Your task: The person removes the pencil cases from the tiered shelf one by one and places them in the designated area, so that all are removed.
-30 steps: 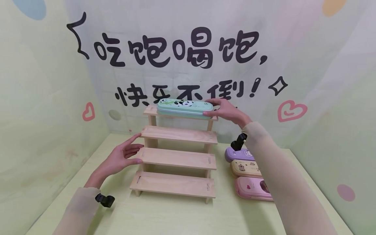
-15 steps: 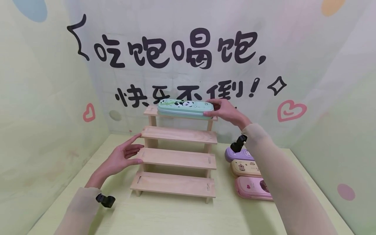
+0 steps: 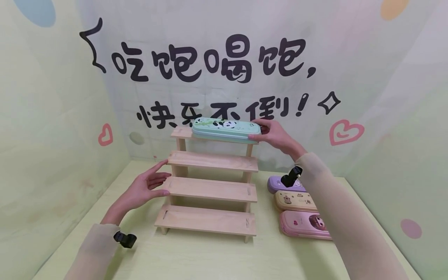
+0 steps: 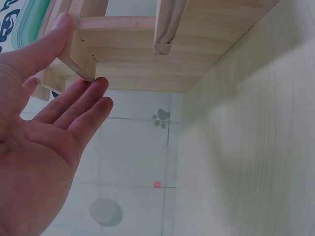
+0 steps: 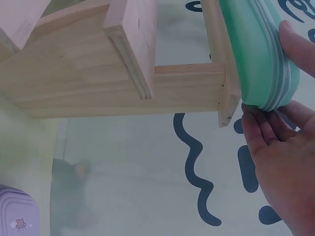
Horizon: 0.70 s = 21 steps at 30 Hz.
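A mint-green zip pencil case [image 3: 224, 130] with a panda on its lid lies along the top tier of a four-step wooden display rack [image 3: 210, 186]. My right hand [image 3: 278, 136] pinches its right end, thumb in front and fingers behind. In the right wrist view the white zip of the pencil case [image 5: 266, 59] runs between that thumb and the fingers. On the other side, my left hand [image 3: 141, 190] touches the rack's left ends, index finger by the second tier and thumb by the third. Its fingers look fairly straight against the wood [image 4: 78, 59] in the left wrist view.
Right of the rack, a purple case [image 3: 276, 184], a yellow case [image 3: 292, 200] and a pink case [image 3: 297, 224] lie in a row on the pale table [image 3: 196, 258], partly behind my right sleeve. A printed cloth backdrop [image 3: 210, 23] stands close behind the rack.
My right hand and the mint pencil case have shifted slightly right along the top tier. The left hand stays in place at the rack's side.
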{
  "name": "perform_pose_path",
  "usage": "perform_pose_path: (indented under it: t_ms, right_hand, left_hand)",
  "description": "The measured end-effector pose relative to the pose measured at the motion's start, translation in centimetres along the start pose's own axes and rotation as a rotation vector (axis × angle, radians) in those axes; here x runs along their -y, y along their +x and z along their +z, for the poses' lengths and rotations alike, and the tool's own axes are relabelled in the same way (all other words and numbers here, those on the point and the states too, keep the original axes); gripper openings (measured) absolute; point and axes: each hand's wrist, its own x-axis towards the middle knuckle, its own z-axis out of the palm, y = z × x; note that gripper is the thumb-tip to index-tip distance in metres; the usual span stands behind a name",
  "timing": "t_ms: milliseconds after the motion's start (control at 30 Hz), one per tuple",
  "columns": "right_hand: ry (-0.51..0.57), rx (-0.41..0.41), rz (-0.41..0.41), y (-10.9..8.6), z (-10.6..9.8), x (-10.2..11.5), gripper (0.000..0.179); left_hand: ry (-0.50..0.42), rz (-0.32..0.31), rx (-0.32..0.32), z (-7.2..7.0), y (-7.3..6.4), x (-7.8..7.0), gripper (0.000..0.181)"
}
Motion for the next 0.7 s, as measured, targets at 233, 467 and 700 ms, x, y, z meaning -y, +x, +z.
perform_pose_path:
  t_ms: [233,467,700]
  right_hand:
    - [0.029,-0.004,-0.022,-1.3,-0.8,-0.4,0.067]
    - [0.090,-0.017,-0.067,-2.9,-1.3,-0.9,0.064]
    - [0.110,-0.007,-0.078,-4.9,-1.7,-0.7,0.064]
  left_hand:
    - [0.000,-0.004,-0.002,0.0,0.0,0.0,0.102]
    - [-0.004,0.001,0.005,0.1,0.0,-0.2,0.100]
    - [-0.007,0.001,0.003,0.1,0.0,-0.3,0.101]
